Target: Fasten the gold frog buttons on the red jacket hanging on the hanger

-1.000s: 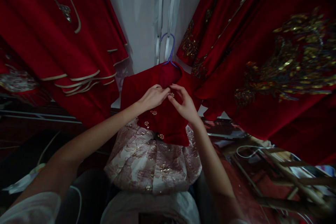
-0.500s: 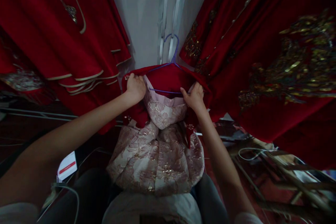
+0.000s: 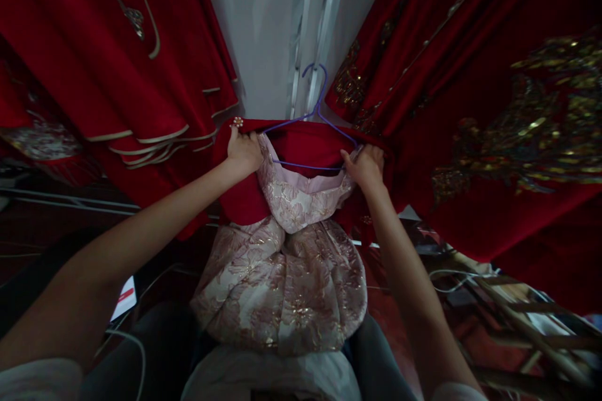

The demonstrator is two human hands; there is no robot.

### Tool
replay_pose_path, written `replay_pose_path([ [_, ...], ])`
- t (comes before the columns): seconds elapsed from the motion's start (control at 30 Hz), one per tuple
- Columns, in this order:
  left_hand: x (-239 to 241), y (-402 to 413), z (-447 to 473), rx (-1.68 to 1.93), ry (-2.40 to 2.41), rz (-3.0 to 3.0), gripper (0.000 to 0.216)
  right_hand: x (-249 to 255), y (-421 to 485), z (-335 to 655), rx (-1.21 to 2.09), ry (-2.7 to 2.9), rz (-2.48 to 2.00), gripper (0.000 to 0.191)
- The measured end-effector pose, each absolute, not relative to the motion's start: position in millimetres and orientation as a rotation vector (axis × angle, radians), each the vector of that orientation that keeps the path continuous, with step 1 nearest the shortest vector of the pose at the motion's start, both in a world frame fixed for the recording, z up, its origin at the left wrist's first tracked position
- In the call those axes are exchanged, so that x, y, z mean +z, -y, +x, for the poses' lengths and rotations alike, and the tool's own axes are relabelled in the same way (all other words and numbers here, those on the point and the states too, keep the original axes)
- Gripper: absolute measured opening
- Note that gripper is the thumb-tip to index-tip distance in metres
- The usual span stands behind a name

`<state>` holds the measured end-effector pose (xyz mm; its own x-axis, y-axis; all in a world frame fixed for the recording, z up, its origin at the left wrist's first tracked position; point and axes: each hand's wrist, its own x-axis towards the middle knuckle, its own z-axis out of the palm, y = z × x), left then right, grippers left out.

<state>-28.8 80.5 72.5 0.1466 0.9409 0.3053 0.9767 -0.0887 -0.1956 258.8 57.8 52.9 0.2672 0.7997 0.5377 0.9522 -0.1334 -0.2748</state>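
A small red jacket (image 3: 301, 144) hangs on a blue wire hanger (image 3: 314, 106) over a pale pink brocade dress (image 3: 282, 269). The jacket's front is spread wide, baring the dress's bodice (image 3: 301, 197). My left hand (image 3: 243, 151) is closed on the jacket's left front edge, just below a pearl button (image 3: 237, 121). My right hand (image 3: 365, 166) is closed on the right front edge by the hanger's corner. Both arms reach forward and up.
Large red embroidered garments hang to the left (image 3: 108, 69) and right (image 3: 493, 106), close on both sides. A white wall (image 3: 277, 31) with a vertical rail is behind. Wooden frame pieces and a cable (image 3: 512, 301) lie at the lower right; a white card (image 3: 125, 297) at the lower left.
A second ago both hands pinched at a button on the shut jacket front. They have since pulled the two fronts apart and moved outward, uncovering the pink bodice.
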Motion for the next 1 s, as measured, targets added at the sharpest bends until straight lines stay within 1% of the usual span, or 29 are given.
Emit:
replay_pose_path([
  [0.13, 70.1, -83.1, -42.1, -0.232, 1.796, -2.146, 0.043, 68.6, -51.0, 278.5, -0.294, 1.712, -1.956, 0.053],
  [0.2, 70.2, -78.2, -47.6, -0.222, 1.802, -2.2, 0.041, 80.3, -46.6, 290.4, -0.231, 1.78, -1.944, 0.054],
  [0.37, 75.7, -58.4, -56.6, -0.221, 1.814, -2.268, 0.043, 110.6, -40.9, 314.1, -0.004, 2.044, -2.049, 0.064],
  [0.5, 82.4, -47.1, -60.8, -0.265, 1.862, -2.276, 0.042, 128.3, -42.3, 322.9, 0.249, 2.224, -1.987, 0.063],
  [0.6, 84.7, -43.2, -62.7, -0.278, 1.881, -2.309, 0.04, 128.0, -41.5, 330.1, 0.468, 2.235, -1.953, 0.058],
  [0.7, 82.6, -41.7, -64.2, -0.315, 1.872, -2.31, 0.04, 114.6, -38.5, 339.4, 0.676, 2.132, -1.88, 0.058],
  [0.73, 81.2, -41.7, -64.9, -0.338, 1.854, -2.317, 0.041, 108.7, -37.5, 342.2, 0.691, 2.076, -1.846, 0.058],
  [0.8, 78.0, -42.6, -66.8, -0.417, 1.784, -2.361, 0.044, 96.8, -36.6, 346.3, 0.545, 1.95, -1.787, 0.056],
  [0.9, 73.3, -46.5, -70.7, -0.588, 1.614, -2.472, 0.048, 81.4, -37.3, 347.2, 0.273, 1.826, -1.634, 0.044],
  [1.0, 69.8, -51.7, -75.0, -0.722, 1.55, -2.494, 0.047, 69.7, -37.9, 344.0, 0.203, 1.821, -1.516, 0.034],
])
